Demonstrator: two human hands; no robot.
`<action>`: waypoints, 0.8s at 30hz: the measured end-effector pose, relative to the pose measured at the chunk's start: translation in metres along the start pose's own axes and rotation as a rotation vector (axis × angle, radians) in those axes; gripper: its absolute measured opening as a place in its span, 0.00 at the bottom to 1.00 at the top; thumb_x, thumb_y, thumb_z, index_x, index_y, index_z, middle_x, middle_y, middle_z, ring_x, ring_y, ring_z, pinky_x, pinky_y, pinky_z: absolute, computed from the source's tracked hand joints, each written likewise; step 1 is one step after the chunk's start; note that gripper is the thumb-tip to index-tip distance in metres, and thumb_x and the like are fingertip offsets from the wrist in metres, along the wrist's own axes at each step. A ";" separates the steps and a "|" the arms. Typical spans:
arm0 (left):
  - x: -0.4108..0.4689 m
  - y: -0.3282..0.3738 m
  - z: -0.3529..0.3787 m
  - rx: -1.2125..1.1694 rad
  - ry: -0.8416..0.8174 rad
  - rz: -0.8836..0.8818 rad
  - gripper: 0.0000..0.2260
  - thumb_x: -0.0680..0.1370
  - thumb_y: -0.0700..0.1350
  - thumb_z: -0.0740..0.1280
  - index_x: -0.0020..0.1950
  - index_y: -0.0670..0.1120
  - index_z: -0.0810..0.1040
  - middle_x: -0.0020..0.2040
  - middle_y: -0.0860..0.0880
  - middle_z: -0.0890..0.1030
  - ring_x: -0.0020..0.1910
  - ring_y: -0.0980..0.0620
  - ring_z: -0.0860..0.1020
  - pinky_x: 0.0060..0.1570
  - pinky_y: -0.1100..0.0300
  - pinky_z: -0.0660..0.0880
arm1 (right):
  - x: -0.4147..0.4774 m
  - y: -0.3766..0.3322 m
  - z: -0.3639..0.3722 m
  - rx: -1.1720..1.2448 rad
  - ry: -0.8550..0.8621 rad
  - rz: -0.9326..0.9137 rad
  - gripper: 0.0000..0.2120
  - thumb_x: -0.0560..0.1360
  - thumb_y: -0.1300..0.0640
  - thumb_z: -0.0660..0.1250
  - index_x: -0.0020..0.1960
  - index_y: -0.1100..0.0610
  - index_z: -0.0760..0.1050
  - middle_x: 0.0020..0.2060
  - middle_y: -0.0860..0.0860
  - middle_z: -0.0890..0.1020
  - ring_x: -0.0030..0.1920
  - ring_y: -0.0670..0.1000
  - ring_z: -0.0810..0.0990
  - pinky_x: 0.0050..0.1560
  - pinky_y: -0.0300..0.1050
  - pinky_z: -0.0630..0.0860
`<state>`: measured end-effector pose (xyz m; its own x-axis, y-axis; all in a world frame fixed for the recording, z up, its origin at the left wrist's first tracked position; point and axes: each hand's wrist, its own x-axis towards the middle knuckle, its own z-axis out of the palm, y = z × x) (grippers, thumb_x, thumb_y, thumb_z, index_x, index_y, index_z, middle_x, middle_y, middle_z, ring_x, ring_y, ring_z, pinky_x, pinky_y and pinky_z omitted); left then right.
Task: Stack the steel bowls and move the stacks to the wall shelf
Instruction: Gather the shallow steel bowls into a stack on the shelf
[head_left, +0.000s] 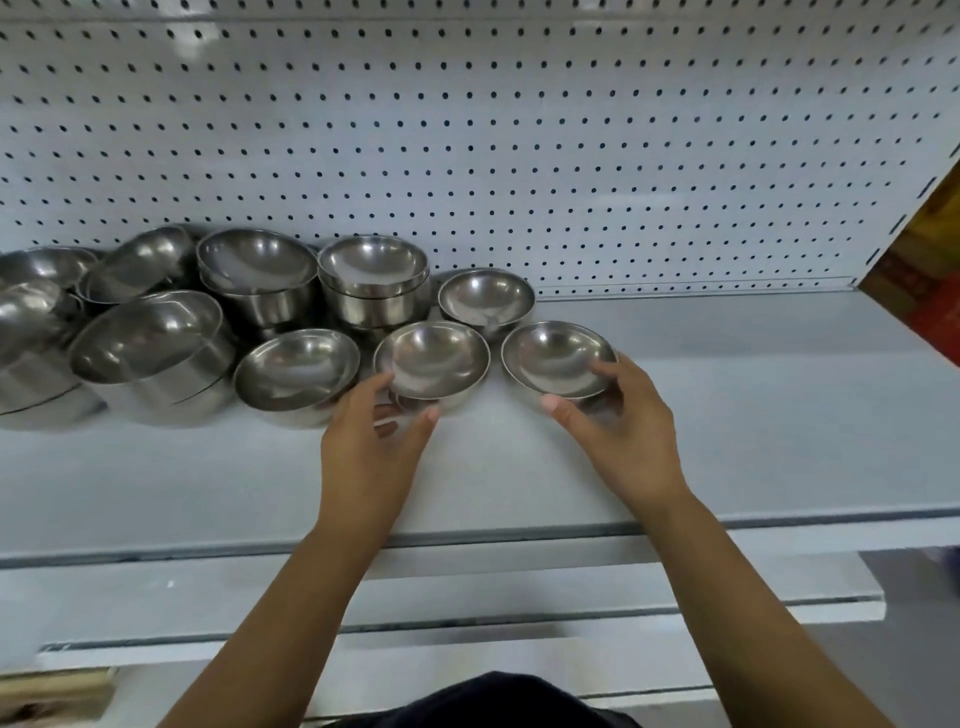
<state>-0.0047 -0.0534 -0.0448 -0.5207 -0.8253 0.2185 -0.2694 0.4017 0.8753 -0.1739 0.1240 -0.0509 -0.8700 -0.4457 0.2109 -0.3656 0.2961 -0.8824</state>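
Stacking seems in hand on the pale grey wall shelf (727, 395): the left hand (371, 447) grips a small round shiny steel bowl (431, 358), the right hand (623, 426) grips the matching steel bowl (556, 356) at its three o'clock, which next needs lifting and nesting squarely into the first.

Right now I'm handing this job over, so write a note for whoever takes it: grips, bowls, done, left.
Left grip holds the middle small bowl at its near side; right grip holds the right small bowl. Both bowls on or just above the wall shelf.
Done: bowl stacks stand at the shelf's left.
Left: probably nest these two and the rear small bowl behind them.
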 end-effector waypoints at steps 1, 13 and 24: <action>0.000 -0.002 0.000 -0.015 -0.006 0.007 0.24 0.75 0.50 0.77 0.70 0.50 0.75 0.58 0.53 0.81 0.56 0.56 0.80 0.57 0.62 0.77 | -0.001 -0.001 -0.001 0.018 0.017 0.008 0.29 0.67 0.40 0.81 0.64 0.45 0.75 0.67 0.42 0.77 0.62 0.46 0.79 0.67 0.46 0.76; 0.001 -0.012 -0.008 -0.152 -0.130 0.026 0.19 0.75 0.53 0.75 0.65 0.57 0.79 0.57 0.55 0.83 0.54 0.61 0.81 0.57 0.66 0.76 | -0.016 -0.028 0.001 0.408 0.214 -0.058 0.27 0.68 0.51 0.79 0.64 0.56 0.78 0.63 0.51 0.83 0.59 0.49 0.85 0.65 0.50 0.80; -0.007 -0.009 -0.006 -0.261 -0.085 0.000 0.20 0.83 0.49 0.66 0.76 0.53 0.72 0.63 0.57 0.81 0.55 0.75 0.76 0.54 0.81 0.68 | -0.015 -0.051 0.057 0.320 0.085 -0.138 0.28 0.67 0.43 0.80 0.63 0.48 0.79 0.65 0.43 0.81 0.65 0.47 0.80 0.69 0.50 0.76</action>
<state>0.0062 -0.0531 -0.0518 -0.5897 -0.7846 0.1914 -0.0573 0.2771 0.9591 -0.1232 0.0674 -0.0331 -0.8489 -0.3876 0.3594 -0.3710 -0.0475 -0.9274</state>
